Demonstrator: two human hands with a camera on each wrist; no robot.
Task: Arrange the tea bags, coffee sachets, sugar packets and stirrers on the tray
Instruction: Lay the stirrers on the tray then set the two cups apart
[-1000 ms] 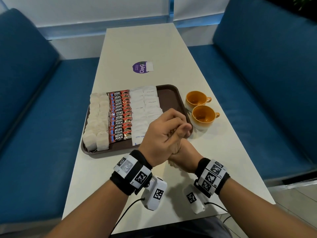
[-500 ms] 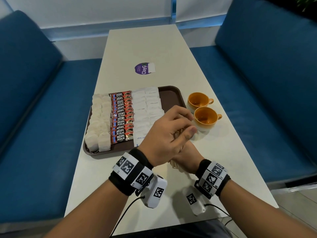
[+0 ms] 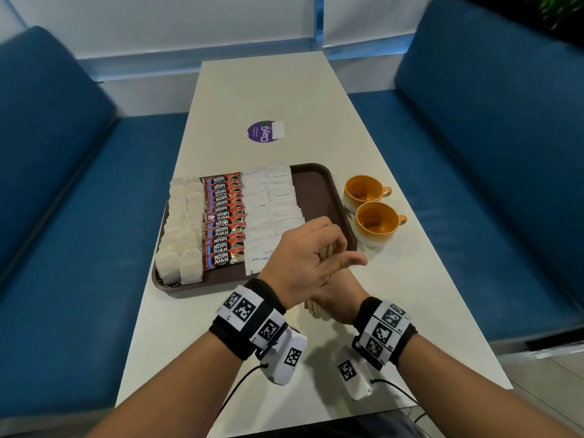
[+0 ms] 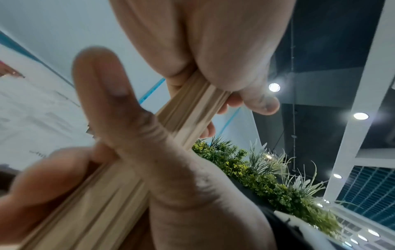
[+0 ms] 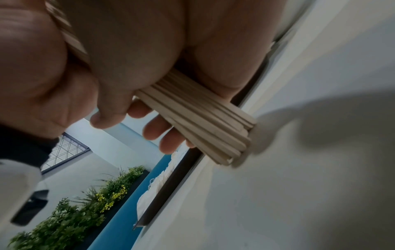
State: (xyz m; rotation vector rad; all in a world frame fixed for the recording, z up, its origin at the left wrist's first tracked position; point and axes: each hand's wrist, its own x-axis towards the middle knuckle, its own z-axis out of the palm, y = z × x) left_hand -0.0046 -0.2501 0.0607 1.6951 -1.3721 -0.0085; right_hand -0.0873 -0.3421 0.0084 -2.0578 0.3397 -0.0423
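Your right hand [image 3: 339, 298] and left hand [image 3: 305, 262] both grip the stirrers [image 5: 198, 121]: light, stiff, slippery, so squeeze mid-bundle

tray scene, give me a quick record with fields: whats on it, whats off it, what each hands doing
tray: brown, on the white table
on tray, left to right: tea bags, coffee sachets, sugar packets
bare strip: tray's right side
stirrers: wooden bundle, off the tray, lower ends on the table
left hand: fingers curled round the bundle's upper part, thumb out
right hand: grips the bundle lower down
beside tray: two orange cups, right of it
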